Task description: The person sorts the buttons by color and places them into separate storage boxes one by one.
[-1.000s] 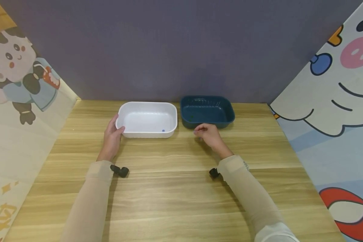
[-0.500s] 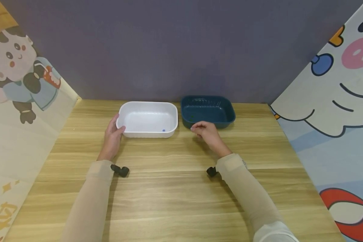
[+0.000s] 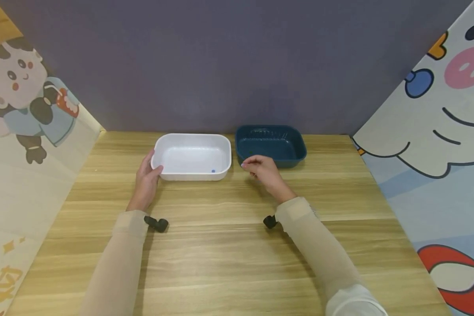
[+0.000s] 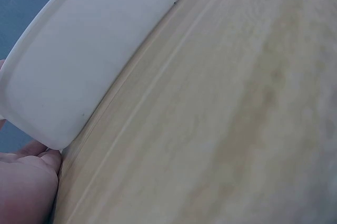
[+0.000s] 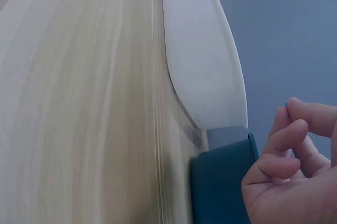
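A white plastic basin sits on the table with a tiny blue piece inside, near its front right. My left hand grips the basin's left end, thumb over the rim and fingers outside. To the right stands a dark teal basin, holding a tiny green speck at its left. My right hand is raised at that basin's front left corner. Between thumb and index finger it pinches a tiny blue piece, mostly covered by the fingertips; its kind cannot be made out.
Both basins stand near the back of the wood-grain table, close to a grey partition. Printed cartoon panels rise at the left and right sides. A narrow gap separates the two basins.
My right hand has moved left and slightly up, from the teal basin's front toward the gap between the basins. The pinched piece now shows at the fingertips. My left hand stays put.
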